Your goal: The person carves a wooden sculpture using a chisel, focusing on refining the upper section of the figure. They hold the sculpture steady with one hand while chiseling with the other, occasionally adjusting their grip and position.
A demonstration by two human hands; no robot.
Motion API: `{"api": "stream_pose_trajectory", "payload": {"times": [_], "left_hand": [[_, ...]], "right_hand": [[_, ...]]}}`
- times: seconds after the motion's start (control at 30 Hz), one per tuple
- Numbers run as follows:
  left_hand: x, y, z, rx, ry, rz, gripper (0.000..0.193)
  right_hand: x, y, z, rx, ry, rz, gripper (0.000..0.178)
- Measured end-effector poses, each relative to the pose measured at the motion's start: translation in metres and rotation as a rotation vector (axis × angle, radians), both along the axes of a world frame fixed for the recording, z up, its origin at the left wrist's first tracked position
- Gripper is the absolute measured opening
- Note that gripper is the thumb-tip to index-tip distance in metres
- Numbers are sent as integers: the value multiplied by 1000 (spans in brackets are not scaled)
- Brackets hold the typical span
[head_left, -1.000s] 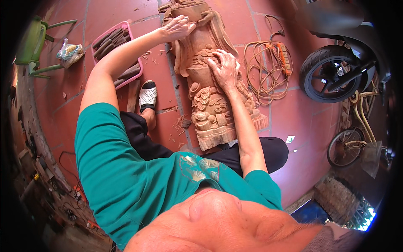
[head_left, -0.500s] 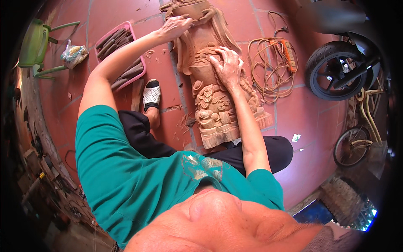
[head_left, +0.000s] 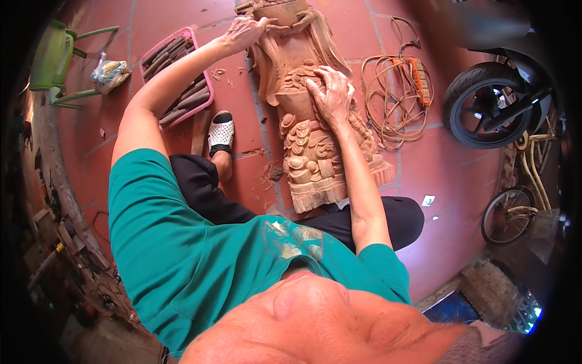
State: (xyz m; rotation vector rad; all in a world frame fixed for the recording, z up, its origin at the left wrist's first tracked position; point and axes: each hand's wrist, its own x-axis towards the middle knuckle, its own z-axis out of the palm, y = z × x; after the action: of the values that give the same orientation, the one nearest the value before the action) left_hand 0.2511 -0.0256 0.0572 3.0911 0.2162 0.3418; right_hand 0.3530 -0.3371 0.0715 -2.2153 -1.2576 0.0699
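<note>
A carved wooden statue [head_left: 309,130] lies lengthwise before me, its flat base toward my lap and its upper end cut off by the top of the view. Heaped round shapes cover its lower part, with carved drapery folds further up. Against the upper left side of the carving, my left hand [head_left: 245,33] is bent with its fingers drawn together; whatever they may hold is hidden. My right hand [head_left: 332,96] rests on the middle of the statue with its fingers spread and nothing in them.
A pink basket [head_left: 211,91] of chisel-like tools [head_left: 168,57] stands left, near a green chair [head_left: 51,57] and a plastic bag [head_left: 110,73]. Right of the statue lie a coiled cord [head_left: 382,109] and orange power strip [head_left: 419,82]. A motorbike wheel [head_left: 485,104] is further right. Wood shavings dot the tiles.
My left hand has shifted slightly up and left along the statue's upper side. My right hand stays on the middle of the carving. The whole view has moved a little.
</note>
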Motion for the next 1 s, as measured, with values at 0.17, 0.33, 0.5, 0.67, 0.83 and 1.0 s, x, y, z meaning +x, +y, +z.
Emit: {"api": "stream_pose_trajectory", "payload": {"times": [0.17, 0.33, 0.5, 0.67, 0.83, 1.0], "left_hand": [[3, -13, 0, -51, -129, -54, 14], [18, -18, 8, -67, 33, -45, 8], [11, -17, 7, -196, -70, -95, 17], [25, -17, -13, -23, -32, -214, 21], [50, -37, -9, 213, 40, -217, 14], [35, -31, -12, 318, 12, -230, 8]], "right_hand": [[-1, 1, -1, 5, -10, -6, 45], [1, 0, -1, -21, 26, -7, 45], [2, -2, 0, -23, 14, -4, 45], [1, 1, 1, -22, -6, 2, 44], [1, 1, 3, -14, 17, 6, 43], [1, 0, 1, -5, 14, 1, 43]]}}
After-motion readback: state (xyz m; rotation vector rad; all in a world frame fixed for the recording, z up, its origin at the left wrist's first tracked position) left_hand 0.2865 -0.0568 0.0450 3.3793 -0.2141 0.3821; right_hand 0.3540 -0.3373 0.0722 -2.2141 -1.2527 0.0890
